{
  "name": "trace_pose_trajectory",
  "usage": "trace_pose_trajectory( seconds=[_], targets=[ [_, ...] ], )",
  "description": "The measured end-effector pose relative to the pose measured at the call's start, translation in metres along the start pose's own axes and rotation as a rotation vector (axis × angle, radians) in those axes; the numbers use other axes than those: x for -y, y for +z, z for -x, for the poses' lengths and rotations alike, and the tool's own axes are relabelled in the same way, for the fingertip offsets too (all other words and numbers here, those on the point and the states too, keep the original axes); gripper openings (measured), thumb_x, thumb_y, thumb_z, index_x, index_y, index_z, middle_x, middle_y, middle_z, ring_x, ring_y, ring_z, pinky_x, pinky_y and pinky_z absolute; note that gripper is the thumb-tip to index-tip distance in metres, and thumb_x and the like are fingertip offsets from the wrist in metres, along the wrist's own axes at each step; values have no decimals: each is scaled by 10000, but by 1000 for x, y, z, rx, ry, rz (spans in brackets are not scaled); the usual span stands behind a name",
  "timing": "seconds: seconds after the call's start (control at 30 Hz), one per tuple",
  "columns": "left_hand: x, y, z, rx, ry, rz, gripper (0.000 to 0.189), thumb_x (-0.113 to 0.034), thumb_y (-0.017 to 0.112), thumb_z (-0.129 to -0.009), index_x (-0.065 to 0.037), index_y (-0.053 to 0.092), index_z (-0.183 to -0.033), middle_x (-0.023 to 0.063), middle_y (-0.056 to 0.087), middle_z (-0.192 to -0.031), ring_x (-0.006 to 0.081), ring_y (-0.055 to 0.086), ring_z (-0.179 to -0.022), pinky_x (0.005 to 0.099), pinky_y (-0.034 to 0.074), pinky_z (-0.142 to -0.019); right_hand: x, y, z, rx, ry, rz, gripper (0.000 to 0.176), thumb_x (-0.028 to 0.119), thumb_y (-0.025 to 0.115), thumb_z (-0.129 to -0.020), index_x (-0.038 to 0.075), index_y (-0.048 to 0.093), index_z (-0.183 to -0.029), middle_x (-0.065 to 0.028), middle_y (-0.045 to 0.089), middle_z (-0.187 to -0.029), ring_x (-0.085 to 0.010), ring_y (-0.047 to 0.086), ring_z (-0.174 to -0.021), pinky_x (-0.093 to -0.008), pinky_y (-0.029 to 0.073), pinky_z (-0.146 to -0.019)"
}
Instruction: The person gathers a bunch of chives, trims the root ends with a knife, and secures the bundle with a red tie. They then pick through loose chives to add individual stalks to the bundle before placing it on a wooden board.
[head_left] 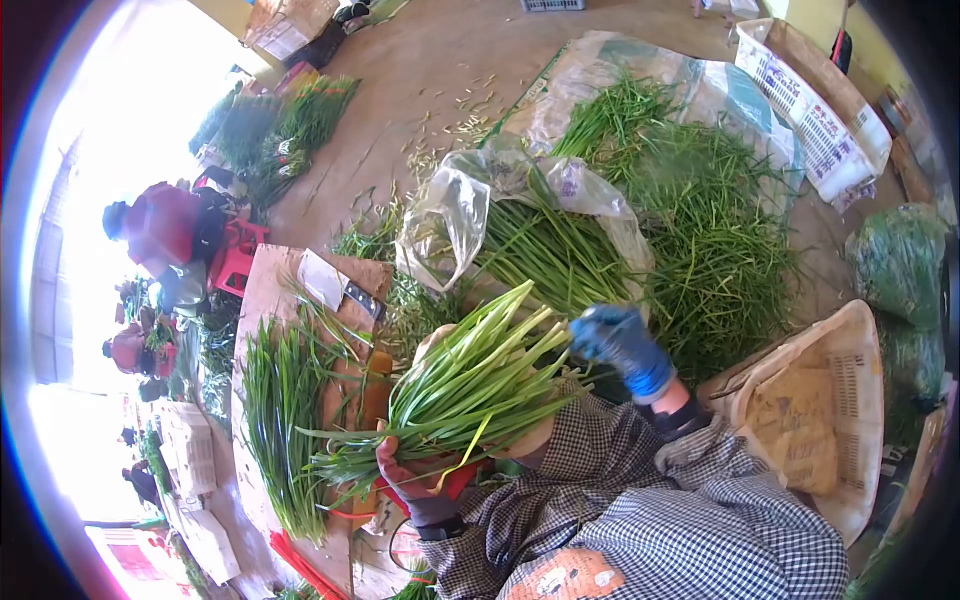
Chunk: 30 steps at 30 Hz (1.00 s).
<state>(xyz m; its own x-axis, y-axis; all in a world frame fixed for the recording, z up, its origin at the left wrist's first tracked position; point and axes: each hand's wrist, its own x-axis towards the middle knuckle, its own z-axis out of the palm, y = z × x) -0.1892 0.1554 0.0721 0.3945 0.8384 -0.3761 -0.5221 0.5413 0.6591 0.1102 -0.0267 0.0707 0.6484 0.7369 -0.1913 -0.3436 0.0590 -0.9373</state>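
Note:
My left hand (405, 480), in a dark reddish glove, is wrapped round the lower side of a large bunch of long green stalks (470, 385). The pale ends of the bunch point up and to the right. My right hand (625, 345), in a blue glove, is raised just beside those pale ends, its fingers smeared by motion. More green stalks (280, 430) lie on a wooden board (262, 290) at the left. On the board's upper part rests a knife with a wide blade (325, 280) and dark handle.
An open clear plastic bag (435, 225) of green stalks stands ahead, beside a loose green heap (715, 230) on a sheet. A white crate (860, 400) is at my right, another (800, 110) beyond. People (165, 230) sit at the far left near a red stool (237, 258).

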Motion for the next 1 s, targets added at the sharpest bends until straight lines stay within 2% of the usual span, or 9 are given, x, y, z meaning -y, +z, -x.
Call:
trace_pose_trajectory(
  seconds=[0.1,0.23,0.3,0.43,0.53,0.67,0.83,0.9,1.0],
  targets=[
    [2,9,11,-14,80,-58,444,-270,589,-850,-91,545,-1254,157,646,-1175,336,650,-1029,508,561,-871,26,-70,10,-326,-130,269,300,351,641,-927,59,703,-893,-42,706,-746,-57,606,-602,-181,445,-512],
    [7,39,23,59,-39,39,497,-379,563,-880,-77,569,-1275,160,642,-1213,351,639,-1064,553,532,-908,20,-222,36,-584,-378,459,167,126,602,-939,18,694,-1028,-76,728,-874,-66,602,-664,-229,499,-607],
    [9,16,14,88,-17,-26,522,-424,527,-892,-61,585,-1264,163,631,-1238,361,633,-1077,601,508,-918,24,-230,49,-669,-354,480,264,147,633,-931,1,667,-1149,-93,727,-943,-105,665,-769,-262,549,-704],
    [13,14,12,154,-100,68,543,-443,529,-897,-73,568,-1293,173,628,-1239,372,622,-1106,616,501,-934,14,-89,50,-94,-275,730,655,441,742,-826,22,574,-1301,-178,660,-1203,-218,676,-1036,-339,525,-904],
    [15,33,21,61,-47,-37,496,-430,519,-913,-75,598,-1252,167,648,-1204,350,626,-1095,556,515,-940,-20,-17,32,328,-178,561,530,431,714,-863,14,650,-1184,-134,701,-1066,-195,677,-898,-328,534,-824],
    [9,-13,-2,-17,23,-12,474,-357,555,-876,-93,586,-1269,169,642,-1207,362,642,-1067,574,547,-881,-25,-7,32,256,28,165,314,309,604,-948,15,715,-943,-53,682,-768,-133,605,-642,-284,505,-632],
    [11,-19,-5,-71,-58,83,418,-258,585,-826,-83,618,-1204,160,670,-1143,345,672,-992,534,582,-826,17,-116,52,-307,38,515,215,180,619,-897,29,726,-786,-55,671,-715,-103,572,-562,-253,463,-541],
    [13,-8,2,-46,-71,73,424,-278,585,-839,-83,611,-1215,164,663,-1161,351,667,-1009,547,577,-833,0,-151,56,-298,4,837,144,157,676,-871,36,735,-920,-72,692,-772,-108,609,-571,-252,495,-564],
    [13,-17,-4,59,-134,48,467,-342,573,-880,-74,581,-1262,178,645,-1206,371,663,-1024,584,568,-836,26,-90,60,-39,-225,748,471,243,773,-819,77,643,-1240,-131,699,-948,-136,683,-688,-272,539,-686]
  ],
)
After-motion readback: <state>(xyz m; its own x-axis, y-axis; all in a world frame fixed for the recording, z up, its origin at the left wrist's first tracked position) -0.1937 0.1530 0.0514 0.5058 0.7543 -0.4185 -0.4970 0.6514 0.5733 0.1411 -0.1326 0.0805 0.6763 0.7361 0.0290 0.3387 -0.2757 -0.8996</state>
